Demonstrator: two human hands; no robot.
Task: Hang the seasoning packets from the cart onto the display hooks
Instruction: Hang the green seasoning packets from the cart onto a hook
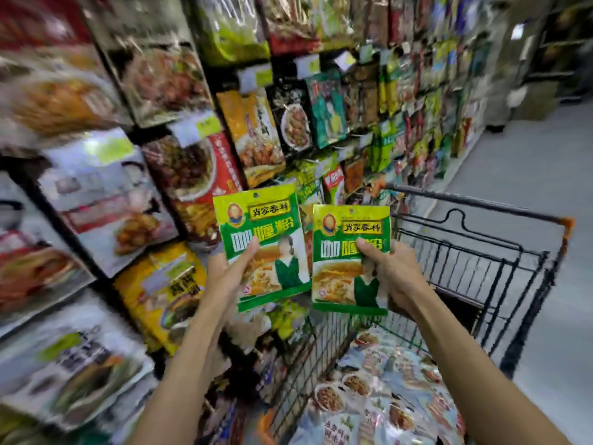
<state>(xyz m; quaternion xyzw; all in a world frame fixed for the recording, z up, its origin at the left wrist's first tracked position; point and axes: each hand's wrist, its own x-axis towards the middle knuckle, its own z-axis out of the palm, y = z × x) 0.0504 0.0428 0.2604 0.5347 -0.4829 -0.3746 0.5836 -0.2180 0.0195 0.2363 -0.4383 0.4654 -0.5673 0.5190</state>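
Two matching green and yellow seasoning packets are held up side by side above the cart. My left hand point(229, 273) grips the left packet point(261, 226) with the thumb across its front. My right hand point(390, 271) grips the right packet point(348, 274) the same way, thumb on its front. Both packets are upright, each with a small hang hole at the top edge. The black wire cart point(475, 252) stands below and to the right, with several more packets point(385, 390) piled in its basket. The display wall point(192, 162) of hanging packets runs along the left.
Packets of many kinds hang in rows on the display point(327, 107) from near left to far right, with yellow price tags point(195, 125) above them. Grey aisle floor point(529, 162) opens to the right of the cart. Another shelf unit point(558, 53) stands at the far right.
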